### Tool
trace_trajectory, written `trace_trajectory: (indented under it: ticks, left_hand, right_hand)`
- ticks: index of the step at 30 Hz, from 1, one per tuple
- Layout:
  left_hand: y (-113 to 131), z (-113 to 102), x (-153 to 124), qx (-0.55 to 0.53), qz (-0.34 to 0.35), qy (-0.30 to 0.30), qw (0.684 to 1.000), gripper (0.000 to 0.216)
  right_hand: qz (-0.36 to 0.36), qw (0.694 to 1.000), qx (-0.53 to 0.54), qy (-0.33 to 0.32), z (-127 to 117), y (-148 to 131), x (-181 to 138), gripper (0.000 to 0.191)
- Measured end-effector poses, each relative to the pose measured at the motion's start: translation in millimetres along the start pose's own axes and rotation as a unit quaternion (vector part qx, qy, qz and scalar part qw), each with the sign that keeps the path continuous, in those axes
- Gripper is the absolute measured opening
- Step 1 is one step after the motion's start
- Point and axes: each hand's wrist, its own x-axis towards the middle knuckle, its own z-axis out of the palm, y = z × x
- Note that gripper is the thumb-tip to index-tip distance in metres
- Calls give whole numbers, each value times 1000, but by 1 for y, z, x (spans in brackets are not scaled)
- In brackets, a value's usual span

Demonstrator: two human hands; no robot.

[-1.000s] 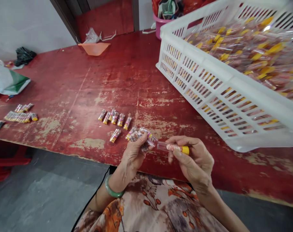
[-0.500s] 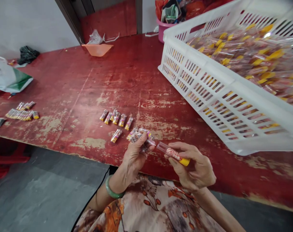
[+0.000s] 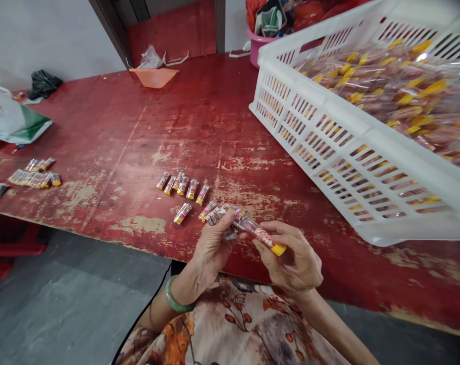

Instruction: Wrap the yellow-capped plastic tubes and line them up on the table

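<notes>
My left hand (image 3: 214, 242) is closed on a small bunch of clear printed wrappers (image 3: 226, 215), its thumb pressed on top. Between the fingers and thumb of my right hand (image 3: 291, 256) is a clear plastic tube (image 3: 262, 234) with red-and-white lettering and a yellow end cap. The tube's clear end meets the wrapper bunch at my left fingertips; whether it is inside a wrapper I cannot tell. Just beyond my left hand, several small wrapped packets (image 3: 183, 185) with yellow ends lie on the red table (image 3: 199, 116). One more packet (image 3: 182, 213) lies nearer the edge.
A large white slotted crate (image 3: 351, 147), full of wrapped yellow-ended tubes (image 3: 405, 96), stands at the right. More packets (image 3: 34, 177) lie far left, near a white-and-green bag (image 3: 19, 119). An orange tray (image 3: 154, 77) and a pink bucket (image 3: 257, 48) are at the back.
My right hand has moved left with the tube, bringing its clear end up against the wrappers in my left hand. Before, a small gap lay between them.
</notes>
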Motion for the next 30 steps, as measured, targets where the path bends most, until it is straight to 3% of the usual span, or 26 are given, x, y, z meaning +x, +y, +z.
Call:
trace_trajectory:
  ticks: [8,12,17,23,26,30]
  left_hand:
    - [-5,3,-5,38,52,-39,997,29]
    - [-7,-1,-2,28,30,-43,998,20]
    - [-7,-3,-1,51,23,-33,998,25]
    - [-15,0,-7,95,23,-42,994,30]
    - [-17,0,-11,115,22,-47,992,30]
    - [-17,1,-16,121,29,-57,991,29]
  right_hand:
    - [-56,997,-56,25,17,9,-15,56]
    - [-84,993,-74,-26,19,19,-27,62]
    - [-20,994,29,-100,10,16,-28,47]
    - [38,999,7,14,16,13,-15,34]
    - [59,998,7,17,16,13,-5,25]
    - [27,999,-17,1,14,10,1,16]
